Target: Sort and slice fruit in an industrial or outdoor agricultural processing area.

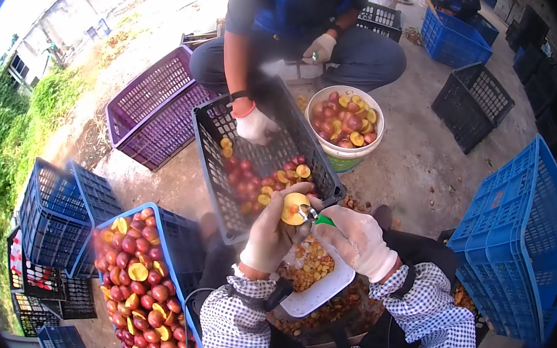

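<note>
My gloved left hand (266, 238) grips a halved plum (293, 210), its yellow cut face and stone cavity turned up. In my gloved right hand (361, 244) is a pitting tool with a green handle (325, 220); its metal tip touches the middle of the cut face. Below both hands, a white tray (300, 307) holds wet yellow-brown stones and scraps. Just beyond them is a dark crate (210, 179) with red whole and halved plums gathered at its near end. Another person's gloved hand (256, 126) reaches into that crate.
A blue crate (175, 267) heaped with red and cut plums stands at my left. Beyond the dark crate sits a white bucket (377, 140) of halved plums. Stacked blue crates (515, 235) rise on the right; a purple crate (152, 108) lies at far left.
</note>
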{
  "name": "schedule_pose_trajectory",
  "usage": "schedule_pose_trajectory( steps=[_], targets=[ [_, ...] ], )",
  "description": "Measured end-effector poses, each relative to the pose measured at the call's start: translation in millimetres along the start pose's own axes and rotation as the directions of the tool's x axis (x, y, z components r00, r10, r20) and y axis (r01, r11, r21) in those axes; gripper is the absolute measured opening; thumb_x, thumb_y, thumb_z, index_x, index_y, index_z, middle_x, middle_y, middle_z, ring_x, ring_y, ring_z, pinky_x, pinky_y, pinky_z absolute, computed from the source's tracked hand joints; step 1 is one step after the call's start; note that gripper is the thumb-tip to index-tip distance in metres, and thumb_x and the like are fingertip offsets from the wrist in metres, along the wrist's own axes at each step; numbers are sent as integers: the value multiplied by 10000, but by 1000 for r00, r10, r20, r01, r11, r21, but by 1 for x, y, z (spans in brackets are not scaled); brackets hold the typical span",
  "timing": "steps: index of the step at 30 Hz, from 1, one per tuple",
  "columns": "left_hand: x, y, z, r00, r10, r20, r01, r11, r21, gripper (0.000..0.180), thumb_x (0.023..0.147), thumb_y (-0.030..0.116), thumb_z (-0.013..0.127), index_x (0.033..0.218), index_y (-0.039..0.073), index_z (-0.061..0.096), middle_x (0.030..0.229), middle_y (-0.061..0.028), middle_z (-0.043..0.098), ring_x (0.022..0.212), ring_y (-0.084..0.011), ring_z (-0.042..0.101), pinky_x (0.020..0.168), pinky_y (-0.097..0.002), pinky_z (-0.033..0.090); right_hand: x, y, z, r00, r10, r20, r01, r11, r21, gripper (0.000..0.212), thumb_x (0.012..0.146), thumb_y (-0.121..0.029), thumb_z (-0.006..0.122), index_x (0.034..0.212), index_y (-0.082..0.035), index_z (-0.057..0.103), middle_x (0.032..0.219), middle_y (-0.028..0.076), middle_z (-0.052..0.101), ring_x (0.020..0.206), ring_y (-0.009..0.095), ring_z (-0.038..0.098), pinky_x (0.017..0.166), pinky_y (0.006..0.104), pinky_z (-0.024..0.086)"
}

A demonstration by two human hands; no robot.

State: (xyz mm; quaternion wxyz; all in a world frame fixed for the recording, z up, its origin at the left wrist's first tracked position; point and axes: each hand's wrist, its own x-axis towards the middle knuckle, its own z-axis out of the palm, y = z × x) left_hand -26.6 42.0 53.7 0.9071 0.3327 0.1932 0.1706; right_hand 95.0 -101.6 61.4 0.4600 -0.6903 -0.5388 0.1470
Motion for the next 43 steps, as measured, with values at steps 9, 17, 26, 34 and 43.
schedule_pose_trajectory(
  steps=[9, 17, 26, 34, 43],
  targets=[
    [7, -18, -2, 979, -122, -163, 120, 993, -24, 682, 982, 696, 368, 1137, 77, 608, 858, 11, 616, 559, -39, 551, 444, -151, 383, -3, -5, -3, 997, -11, -78, -6, 978, -210, 253, 912, -265, 695, 1032, -46, 654, 864, 157, 673, 725, 353, 679, 604, 410, 538],
    [1, -18, 5, 986, -40, -159, 80, 964, 254, 623, 1012, 662, 328, 1086, 115, 616, 908, 42, 583, 612, -22, 489, 459, -145, 370, -7, -13, 14, 1000, 10, 0, -9, 854, -520, 289, 909, -336, 690, 965, -64, 611, 732, 118, 629, 632, 316, 674, 518, 407, 527],
    [-4, -24, 2, 970, -90, -226, 193, 849, 491, 568, 1031, 529, 426, 838, 46, 653, 695, 12, 571, 538, -44, 453, 458, -200, 295, -20, 23, 15, 982, -7, 187, 17, 999, -49, 330, 954, -361, 628, 952, -30, 624, 635, 74, 554, 512, 222, 595, 472, 348, 475],
    [16, -27, -17, 994, -13, -107, 46, 951, 305, 584, 1041, 528, 362, 879, 43, 643, 735, -9, 597, 564, -63, 481, 508, -221, 348, -33, 51, 6, 842, 28, 539, -182, 955, 235, 338, 984, -379, 563, 952, -54, 648, 611, 42, 513, 543, 229, 509, 505, 362, 401],
    [-86, 39, -23, 753, 644, 132, -424, 323, 846, 348, 1004, 342, 541, 1072, 18, 648, 937, -76, 634, 885, -198, 629, 809, -292, 477, -49, 118, 15, 766, 475, 433, -350, 873, -339, 269, 955, -331, 613, 1082, -108, 693, 941, 172, 738, 863, 298, 720, 822, 451, 553]
  ],
)
